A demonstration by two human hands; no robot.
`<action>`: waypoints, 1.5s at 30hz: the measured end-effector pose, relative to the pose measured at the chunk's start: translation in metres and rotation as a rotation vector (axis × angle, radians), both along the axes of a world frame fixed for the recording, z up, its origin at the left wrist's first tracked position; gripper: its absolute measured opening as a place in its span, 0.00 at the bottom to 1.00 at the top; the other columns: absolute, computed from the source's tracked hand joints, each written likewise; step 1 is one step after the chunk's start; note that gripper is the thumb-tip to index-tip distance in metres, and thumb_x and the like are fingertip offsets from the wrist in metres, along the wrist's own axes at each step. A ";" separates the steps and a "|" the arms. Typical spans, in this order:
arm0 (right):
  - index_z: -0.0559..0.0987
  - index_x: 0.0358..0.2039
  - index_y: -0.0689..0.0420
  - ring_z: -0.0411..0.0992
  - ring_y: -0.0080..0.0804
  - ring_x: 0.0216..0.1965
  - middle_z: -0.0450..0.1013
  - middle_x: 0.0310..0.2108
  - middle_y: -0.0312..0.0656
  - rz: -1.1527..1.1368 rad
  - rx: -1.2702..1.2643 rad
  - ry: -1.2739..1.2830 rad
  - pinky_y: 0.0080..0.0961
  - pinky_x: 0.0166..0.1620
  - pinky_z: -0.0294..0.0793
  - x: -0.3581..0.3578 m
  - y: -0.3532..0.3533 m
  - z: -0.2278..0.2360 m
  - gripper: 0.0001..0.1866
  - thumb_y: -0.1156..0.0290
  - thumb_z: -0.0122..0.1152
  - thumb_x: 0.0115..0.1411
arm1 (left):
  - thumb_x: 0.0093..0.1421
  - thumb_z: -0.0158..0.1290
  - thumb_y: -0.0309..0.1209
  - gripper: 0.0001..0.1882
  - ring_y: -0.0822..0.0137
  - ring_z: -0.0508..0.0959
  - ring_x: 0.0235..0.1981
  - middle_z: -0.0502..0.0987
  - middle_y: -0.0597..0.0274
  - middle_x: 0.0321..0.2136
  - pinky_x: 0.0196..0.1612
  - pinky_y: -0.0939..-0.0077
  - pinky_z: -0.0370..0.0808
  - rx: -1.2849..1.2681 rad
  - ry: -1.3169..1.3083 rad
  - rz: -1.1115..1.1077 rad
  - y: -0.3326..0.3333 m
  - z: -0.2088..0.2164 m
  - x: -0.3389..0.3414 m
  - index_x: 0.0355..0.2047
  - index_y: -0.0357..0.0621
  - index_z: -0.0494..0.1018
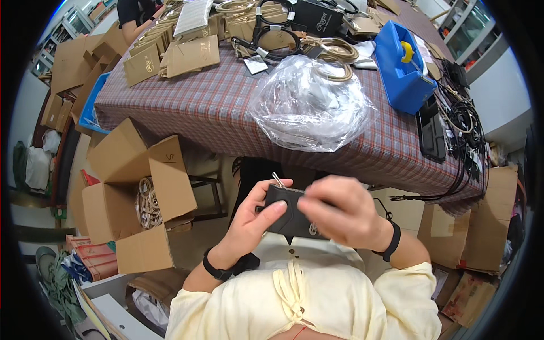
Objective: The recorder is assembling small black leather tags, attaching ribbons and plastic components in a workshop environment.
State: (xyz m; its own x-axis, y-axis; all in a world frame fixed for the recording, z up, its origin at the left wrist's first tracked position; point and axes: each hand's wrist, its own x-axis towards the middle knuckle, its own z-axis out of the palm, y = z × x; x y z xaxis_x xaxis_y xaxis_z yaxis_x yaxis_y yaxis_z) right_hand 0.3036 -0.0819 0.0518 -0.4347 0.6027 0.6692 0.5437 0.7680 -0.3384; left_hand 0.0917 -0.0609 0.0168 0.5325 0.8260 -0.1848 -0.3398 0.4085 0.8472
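Note:
My left hand (253,218) grips a flat black pouch (282,208) in front of my chest, its thumb across the near face. From the pouch's upper edge a thin silver metal piece (277,179) sticks out; its kind is not plain. At the pouch's right side is my right hand (345,212), its curled fingers smeared by motion. Whether those fingers hold anything cannot be made out. Beyond both hands, a clear plastic bag (311,105) lies bunched on the table's near edge.
The checked tablecloth (198,107) carries stacked tan packets (192,55), coiled black cables (276,39), a blue tape dispenser (399,68) and a dark tray (432,133). Black cables (462,153) hang over the right edge. An open carton (107,209) with coiled beige cables stands at left. A person (133,22) is at far left.

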 end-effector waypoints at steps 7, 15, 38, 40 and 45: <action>0.78 0.44 0.60 0.74 0.33 0.27 0.75 0.28 0.43 0.119 -0.722 0.363 0.24 0.31 0.73 -0.008 -0.013 -0.029 0.13 0.73 0.62 0.58 | 0.64 0.51 0.27 0.10 0.83 0.70 0.37 0.72 0.70 0.38 0.40 0.87 0.68 0.198 0.238 -0.272 -0.011 -0.012 -0.015 0.45 0.39 0.69; 0.74 0.53 0.53 0.71 0.33 0.33 0.69 0.34 0.38 0.237 -0.509 -0.004 0.26 0.31 0.75 0.005 -0.018 -0.037 0.22 0.71 0.63 0.55 | 0.60 0.57 0.26 0.10 0.81 0.73 0.34 0.78 0.69 0.33 0.38 0.86 0.70 0.162 0.278 -0.456 0.004 -0.014 -0.015 0.42 0.37 0.76; 0.77 0.33 0.56 0.73 0.43 0.29 0.71 0.27 0.42 -0.234 -0.191 -0.094 0.34 0.31 0.73 0.026 0.055 0.065 0.05 0.75 0.61 0.54 | 0.58 0.58 0.29 0.07 0.74 0.78 0.34 0.80 0.62 0.32 0.38 0.82 0.73 0.358 0.349 -0.523 0.024 -0.019 -0.017 0.35 0.39 0.79; 0.78 0.35 0.57 0.72 0.44 0.32 0.71 0.29 0.44 -0.322 -0.230 -0.135 0.35 0.34 0.72 0.029 0.076 0.071 0.06 0.75 0.59 0.55 | 0.59 0.57 0.28 0.07 0.74 0.78 0.34 0.80 0.62 0.32 0.38 0.81 0.73 0.378 0.320 -0.465 0.023 -0.017 -0.017 0.35 0.38 0.79; 0.80 0.37 0.57 0.72 0.44 0.33 0.72 0.30 0.44 -0.389 -0.244 -0.182 0.36 0.38 0.72 0.040 0.110 0.056 0.09 0.74 0.59 0.54 | 0.59 0.56 0.25 0.07 0.73 0.78 0.35 0.80 0.60 0.34 0.40 0.82 0.73 0.363 0.248 -0.361 0.015 -0.022 -0.019 0.37 0.36 0.79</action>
